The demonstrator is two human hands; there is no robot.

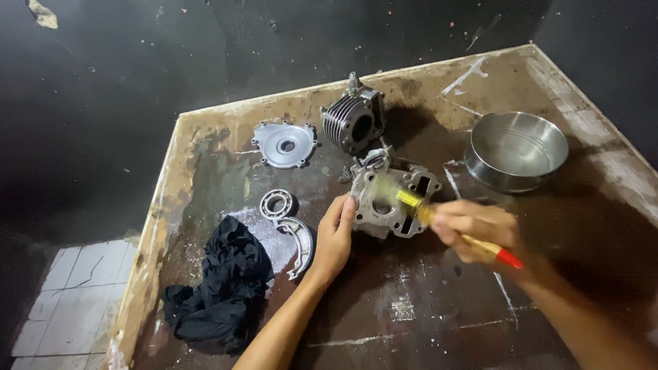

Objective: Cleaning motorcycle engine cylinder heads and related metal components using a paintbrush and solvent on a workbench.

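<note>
A grey metal engine part (385, 203), blocky with a round bore and bolt holes, sits on the table just right of the left hand (334, 240), whose fingertips touch its left edge. A brush (452, 229) with a yellow handle and red end lies slanted in the right hand (473, 229), its blurred tip over the part's top face.

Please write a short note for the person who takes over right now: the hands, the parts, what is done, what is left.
Left hand steadies the metal engine casting at its left side. Right hand holds a brush, blurred, bristles against the casting. Finned cylinder, round cover, bearing, curved shoe, black rag and steel bowl lie untouched on the wooden table. Brushing is under way; how much is left cannot be told.
</note>
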